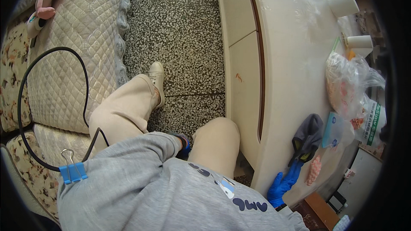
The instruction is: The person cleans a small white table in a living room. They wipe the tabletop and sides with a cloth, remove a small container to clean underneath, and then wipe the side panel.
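Note:
My left hand (pixel 184 149), in a blue glove, hangs between my knees, mostly hidden by the sleeve and thigh; a dark, greyish item shows beside it, and its grip cannot be made out. My right hand (pixel 284 184), also blue-gloved, rests on the pale tabletop (pixel 289 54) with the thumb spread from the fingers. Its fingertips touch the near end of a dark grey cloth item (pixel 310 131) with black and yellow-green parts. A pink, bumpy object (pixel 313 170) lies just right of those fingers. Past the cloth item is a blue and clear plastic packet (pixel 334 130).
Clear plastic bags (pixel 345 83) and white rolls (pixel 343 4) stand along the table's far side. Cabinet doors (pixel 244 93) border my right knee. At left is a quilted sofa cover (pixel 74 80), crossed by a black cable (pixel 21 102). A blue binder clip (pixel 73 172) grips my sleeve.

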### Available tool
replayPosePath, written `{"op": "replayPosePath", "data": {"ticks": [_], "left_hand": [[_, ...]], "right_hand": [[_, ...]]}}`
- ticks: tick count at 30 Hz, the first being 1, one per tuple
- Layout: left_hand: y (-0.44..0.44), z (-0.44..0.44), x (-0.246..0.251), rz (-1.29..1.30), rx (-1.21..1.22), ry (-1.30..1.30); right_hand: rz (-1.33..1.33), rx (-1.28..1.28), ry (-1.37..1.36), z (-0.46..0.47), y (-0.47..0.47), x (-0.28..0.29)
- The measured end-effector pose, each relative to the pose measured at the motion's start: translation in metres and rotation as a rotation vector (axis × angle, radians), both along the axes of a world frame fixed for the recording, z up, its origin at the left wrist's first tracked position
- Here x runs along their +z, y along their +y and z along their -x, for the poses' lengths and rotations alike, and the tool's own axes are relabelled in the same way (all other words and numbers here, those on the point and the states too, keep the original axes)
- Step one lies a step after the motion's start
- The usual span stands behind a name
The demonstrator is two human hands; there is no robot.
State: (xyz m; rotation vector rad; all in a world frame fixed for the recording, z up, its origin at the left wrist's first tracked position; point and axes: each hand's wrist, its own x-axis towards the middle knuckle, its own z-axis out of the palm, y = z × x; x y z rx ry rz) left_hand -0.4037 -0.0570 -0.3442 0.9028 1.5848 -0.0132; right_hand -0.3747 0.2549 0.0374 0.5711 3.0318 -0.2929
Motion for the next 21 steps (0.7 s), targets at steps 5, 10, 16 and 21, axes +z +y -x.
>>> {"op": "replayPosePath", "data": {"ticks": [5,10,16,21], "left_hand": [[0.013,0.001,-0.011,-0.021,-0.022,0.042],[0.013,0.1,-0.022,0.014,0.11,0.077],[0.001,0.188,0.013,-0.485,0.462,0.505],[0.035,0.202,0.064,-0.856,1.872,-0.116]], "right_hand": [[-0.04,0.069,0.055,-0.003,0.0,-0.002],[-0.031,0.093,0.113,-0.006,-0.001,-0.004],[-0.061,0.106,0.187,-0.008,0.002,-0.012],[-0.057,0.133,0.224,-0.011,0.009,-0.017]]}}
